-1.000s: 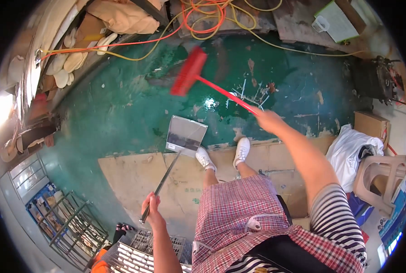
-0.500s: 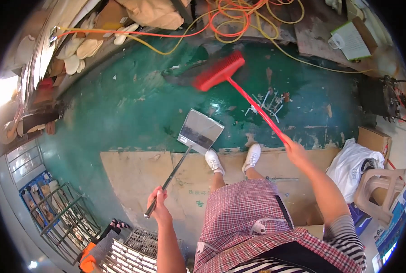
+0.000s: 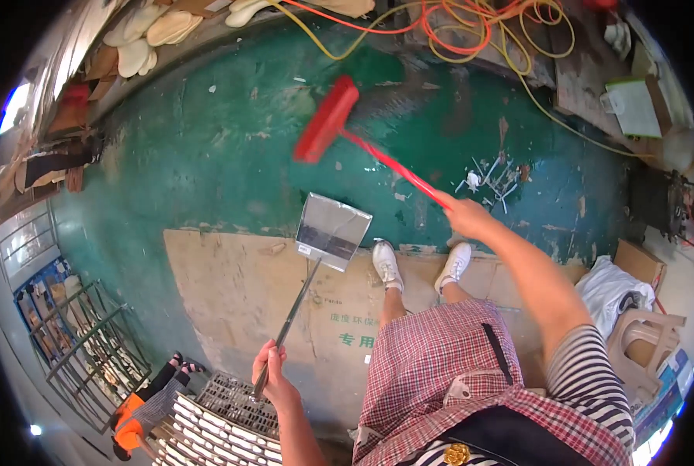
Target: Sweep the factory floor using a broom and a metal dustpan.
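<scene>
My left hand (image 3: 275,371) is closed round the dark handle of a long-handled metal dustpan (image 3: 333,230). The pan rests at the border of the cardboard and the green floor, left of my white shoes. My right hand (image 3: 468,217) grips the red stick of a broom (image 3: 330,120), arm stretched forward. The broom's red head, blurred by motion, is over the green floor beyond the dustpan. To the right of the broom stick lies a small heap of white strips and scraps (image 3: 493,180) on the floor.
Orange and yellow hoses (image 3: 479,35) lie coiled at the far side. A cardboard sheet (image 3: 238,279) covers the floor under my feet. Metal racks (image 3: 90,349) and a person in orange (image 3: 129,419) are at lower left. A beige plastic stool (image 3: 642,349) stands right.
The broom has swung left and its head has turned, with my right hand moving left and forward. My view has shifted a little; the dustpan stays beside my feet in my left hand.
</scene>
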`<state>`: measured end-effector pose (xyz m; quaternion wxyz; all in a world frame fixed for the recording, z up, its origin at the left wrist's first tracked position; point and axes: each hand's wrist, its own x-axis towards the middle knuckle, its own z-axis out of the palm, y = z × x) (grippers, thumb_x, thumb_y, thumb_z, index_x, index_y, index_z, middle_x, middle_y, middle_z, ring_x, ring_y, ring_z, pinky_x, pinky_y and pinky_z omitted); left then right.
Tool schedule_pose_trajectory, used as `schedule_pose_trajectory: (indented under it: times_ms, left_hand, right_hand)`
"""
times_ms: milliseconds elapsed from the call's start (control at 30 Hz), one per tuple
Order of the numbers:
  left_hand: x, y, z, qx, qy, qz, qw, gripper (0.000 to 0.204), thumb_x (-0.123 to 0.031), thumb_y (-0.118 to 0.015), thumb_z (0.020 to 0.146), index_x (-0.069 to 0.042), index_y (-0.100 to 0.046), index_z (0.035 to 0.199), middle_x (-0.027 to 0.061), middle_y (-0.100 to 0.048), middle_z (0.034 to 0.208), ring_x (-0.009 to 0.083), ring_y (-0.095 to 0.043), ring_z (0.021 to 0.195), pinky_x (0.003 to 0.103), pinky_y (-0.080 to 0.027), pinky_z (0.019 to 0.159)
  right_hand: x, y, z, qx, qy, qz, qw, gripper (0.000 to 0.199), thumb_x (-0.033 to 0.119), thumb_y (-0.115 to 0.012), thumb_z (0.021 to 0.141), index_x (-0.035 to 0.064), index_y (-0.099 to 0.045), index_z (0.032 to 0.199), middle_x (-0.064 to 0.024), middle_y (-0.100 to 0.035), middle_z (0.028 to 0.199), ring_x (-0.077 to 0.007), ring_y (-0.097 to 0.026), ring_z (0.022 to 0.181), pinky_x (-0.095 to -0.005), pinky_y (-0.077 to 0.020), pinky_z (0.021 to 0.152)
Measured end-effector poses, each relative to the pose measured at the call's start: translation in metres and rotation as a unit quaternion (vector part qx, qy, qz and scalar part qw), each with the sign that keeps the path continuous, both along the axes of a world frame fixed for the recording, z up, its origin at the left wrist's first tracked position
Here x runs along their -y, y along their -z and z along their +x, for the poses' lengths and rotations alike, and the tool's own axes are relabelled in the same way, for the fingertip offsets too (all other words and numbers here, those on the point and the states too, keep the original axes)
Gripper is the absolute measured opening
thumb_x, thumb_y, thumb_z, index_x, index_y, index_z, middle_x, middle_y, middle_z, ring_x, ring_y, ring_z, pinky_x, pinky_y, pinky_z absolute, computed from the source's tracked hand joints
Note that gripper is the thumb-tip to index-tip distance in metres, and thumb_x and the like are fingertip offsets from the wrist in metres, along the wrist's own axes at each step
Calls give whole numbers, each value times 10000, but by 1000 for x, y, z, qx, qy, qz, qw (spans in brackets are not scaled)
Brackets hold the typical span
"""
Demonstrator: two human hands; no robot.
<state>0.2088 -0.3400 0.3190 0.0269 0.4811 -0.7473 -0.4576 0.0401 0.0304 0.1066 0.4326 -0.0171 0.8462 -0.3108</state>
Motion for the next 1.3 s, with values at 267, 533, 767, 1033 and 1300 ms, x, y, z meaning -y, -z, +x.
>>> schedule_pose_trajectory:
  times_ms: [267, 533, 767, 1033, 1300]
  left_hand:
    - [33, -4, 6, -9, 15, -34, 999, 177, -124, -540, 832, 37, -548, 904, 143, -570, 1006, 178, -576, 790, 250, -473, 694]
    - [62, -1, 6, 0, -22, -18, 1000, 187, -136, -523, 835, 41, -548, 888, 147, -574, 998, 192, -576, 788, 270, -465, 693]
    - [80, 3, 5, 0, -28, -6, 1000, 240, -177, -522, 850, 41, -546, 948, 137, -569, 1011, 182, -567, 805, 278, -454, 710]
    - [68, 13, -34, 14, 106, 19, 994, 216, -152, -569, 824, 16, -574, 959, 73, -575, 907, 139, -553, 779, 231, -447, 693]
    - [-9, 36, -97, -2, 392, 7, 920, 149, -25, -561, 801, 29, -573, 939, 112, -592, 912, 164, -550, 792, 286, -447, 724]
  right_hand:
    - [79, -12, -91, -111, 9, -131, 985, 370, 141, -418, 880, 172, -415, 1248, -204, -578, 866, -346, -567, 753, -387, -442, 675]
    - [98, 36, -76, -77, 27, -75, 994, 440, 136, -410, 842, 278, -384, 1257, -215, -577, 920, -387, -567, 768, -439, -452, 640]
    - [-63, -191, 124, 98, 70, 139, 983, 413, 154, -403, 866, 213, -382, 1275, -230, -556, 1009, -402, -544, 898, -456, -434, 768]
    - [-92, -136, 90, -35, 99, 117, 988, 392, 230, -422, 874, 292, -368, 1257, -210, -587, 902, -416, -554, 804, -487, -442, 692]
    - [-176, -59, 221, -50, 277, 199, 939, 411, 232, -419, 887, 336, -344, 1278, -179, -598, 810, -320, -593, 664, -416, -479, 589]
